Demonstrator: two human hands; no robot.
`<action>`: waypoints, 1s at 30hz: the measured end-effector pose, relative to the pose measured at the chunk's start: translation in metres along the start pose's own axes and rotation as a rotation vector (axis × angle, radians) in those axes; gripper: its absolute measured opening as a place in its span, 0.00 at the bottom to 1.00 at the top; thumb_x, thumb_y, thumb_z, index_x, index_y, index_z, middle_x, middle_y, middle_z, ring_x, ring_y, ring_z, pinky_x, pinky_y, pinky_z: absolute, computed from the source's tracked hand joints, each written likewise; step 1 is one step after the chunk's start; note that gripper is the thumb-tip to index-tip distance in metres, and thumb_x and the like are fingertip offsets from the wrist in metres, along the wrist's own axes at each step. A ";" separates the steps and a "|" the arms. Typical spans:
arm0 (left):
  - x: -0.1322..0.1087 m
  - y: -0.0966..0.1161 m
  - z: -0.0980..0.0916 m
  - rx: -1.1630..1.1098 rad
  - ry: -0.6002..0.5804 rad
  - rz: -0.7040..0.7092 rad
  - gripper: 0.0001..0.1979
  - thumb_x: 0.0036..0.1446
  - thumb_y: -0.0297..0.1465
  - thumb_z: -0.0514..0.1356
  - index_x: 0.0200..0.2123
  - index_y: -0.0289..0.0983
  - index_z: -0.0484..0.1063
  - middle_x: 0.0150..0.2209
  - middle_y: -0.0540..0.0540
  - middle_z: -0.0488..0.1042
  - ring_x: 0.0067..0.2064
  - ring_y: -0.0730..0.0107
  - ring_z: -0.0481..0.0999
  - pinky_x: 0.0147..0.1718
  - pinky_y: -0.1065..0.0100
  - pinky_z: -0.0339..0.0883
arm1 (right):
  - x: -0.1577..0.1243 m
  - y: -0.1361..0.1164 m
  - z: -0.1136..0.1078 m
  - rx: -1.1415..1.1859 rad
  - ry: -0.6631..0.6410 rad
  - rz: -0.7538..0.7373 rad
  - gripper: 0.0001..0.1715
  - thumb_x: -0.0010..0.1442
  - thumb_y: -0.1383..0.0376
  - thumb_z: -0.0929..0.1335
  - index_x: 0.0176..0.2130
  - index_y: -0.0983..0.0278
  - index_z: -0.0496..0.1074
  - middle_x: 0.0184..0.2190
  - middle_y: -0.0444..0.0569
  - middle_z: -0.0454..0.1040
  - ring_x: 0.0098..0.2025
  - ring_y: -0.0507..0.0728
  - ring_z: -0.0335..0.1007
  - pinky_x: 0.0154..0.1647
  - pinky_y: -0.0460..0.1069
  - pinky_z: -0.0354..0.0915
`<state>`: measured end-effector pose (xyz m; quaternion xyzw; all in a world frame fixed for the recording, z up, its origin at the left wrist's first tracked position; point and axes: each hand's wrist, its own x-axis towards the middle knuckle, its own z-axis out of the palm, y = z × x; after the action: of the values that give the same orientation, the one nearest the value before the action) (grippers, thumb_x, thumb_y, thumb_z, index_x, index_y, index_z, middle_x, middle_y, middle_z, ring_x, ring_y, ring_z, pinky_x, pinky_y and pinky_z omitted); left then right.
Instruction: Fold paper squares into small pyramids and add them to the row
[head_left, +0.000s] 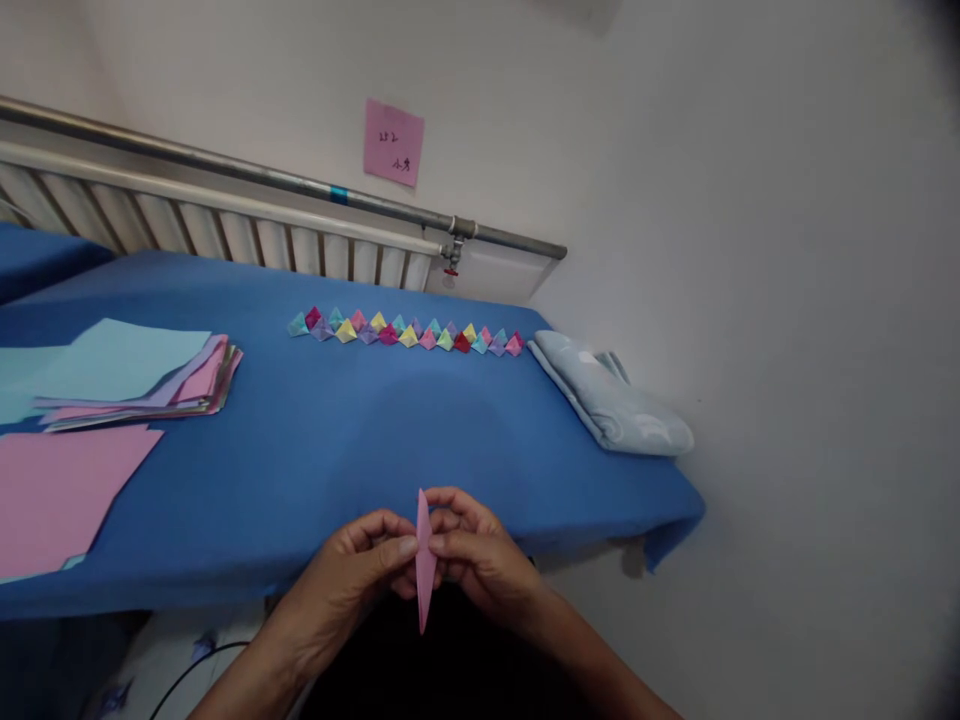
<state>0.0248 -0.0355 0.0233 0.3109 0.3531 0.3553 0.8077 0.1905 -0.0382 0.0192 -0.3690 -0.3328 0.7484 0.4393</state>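
Note:
A piece of folded pink paper (pixel 424 590), narrow and pointed at both ends, is held upright between my two hands at the table's front edge. My left hand (pixel 364 560) pinches its left side with thumb and fingers. On the opposite side my right hand (pixel 484 555) grips it, thumb in front and fingers behind. Some fingertips of both hands are hidden behind the paper. Farther back on the blue cloth, small folded paper pieces (pixel 407 337) in many colours stand in two staggered rows.
Sheets of coloured paper (pixel 142 360) lie stacked at the left, with pink sheets (pixel 67 490) in front. A folded pale blue cloth (pixel 611 395) rests at the right end of the blue-covered table (pixel 285 460). Behind are a radiator (pixel 225 230), a pipe and a pink note (pixel 394 142) on the wall.

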 end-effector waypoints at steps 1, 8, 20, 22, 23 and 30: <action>-0.001 0.000 0.000 0.006 -0.003 0.001 0.13 0.44 0.38 0.68 0.30 0.35 0.74 0.27 0.48 0.75 0.29 0.73 0.71 0.32 0.70 0.63 | 0.000 0.000 -0.001 0.008 -0.008 0.010 0.22 0.46 0.71 0.72 0.43 0.63 0.69 0.27 0.41 0.72 0.25 0.49 0.68 0.25 0.44 0.63; -0.004 -0.003 0.001 0.040 0.008 0.013 0.12 0.47 0.38 0.67 0.29 0.35 0.74 0.26 0.50 0.73 0.27 0.76 0.68 0.32 0.71 0.62 | 0.001 0.001 -0.004 0.069 -0.059 0.048 0.23 0.45 0.72 0.73 0.43 0.64 0.69 0.28 0.41 0.71 0.28 0.50 0.69 0.32 0.47 0.65; -0.005 -0.009 -0.001 -0.010 -0.005 0.026 0.11 0.49 0.37 0.66 0.30 0.35 0.73 0.26 0.51 0.72 0.28 0.76 0.67 0.32 0.71 0.61 | 0.001 0.001 -0.003 0.092 -0.080 0.081 0.20 0.44 0.72 0.71 0.40 0.65 0.69 0.29 0.42 0.71 0.29 0.50 0.69 0.35 0.48 0.66; -0.005 -0.010 -0.001 -0.017 -0.020 0.029 0.11 0.49 0.37 0.66 0.30 0.35 0.72 0.26 0.50 0.72 0.28 0.75 0.68 0.32 0.71 0.62 | 0.002 0.001 -0.002 0.085 -0.081 0.078 0.19 0.44 0.71 0.71 0.40 0.65 0.69 0.29 0.42 0.71 0.28 0.49 0.69 0.33 0.48 0.65; -0.004 -0.010 -0.002 -0.022 -0.025 0.028 0.11 0.49 0.37 0.66 0.30 0.35 0.72 0.26 0.50 0.72 0.28 0.74 0.69 0.32 0.70 0.62 | 0.002 0.001 -0.002 0.080 -0.083 0.081 0.19 0.45 0.71 0.71 0.40 0.65 0.69 0.28 0.42 0.70 0.27 0.49 0.69 0.32 0.47 0.65; -0.003 -0.012 -0.003 -0.052 -0.015 -0.008 0.11 0.48 0.36 0.67 0.31 0.34 0.71 0.26 0.49 0.72 0.28 0.74 0.70 0.32 0.70 0.62 | 0.002 0.002 -0.002 0.066 -0.095 0.103 0.19 0.46 0.71 0.69 0.40 0.65 0.68 0.27 0.41 0.69 0.24 0.48 0.67 0.26 0.44 0.63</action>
<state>0.0252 -0.0433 0.0136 0.2913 0.3389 0.3587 0.8196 0.1909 -0.0372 0.0161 -0.3351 -0.3087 0.7973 0.3959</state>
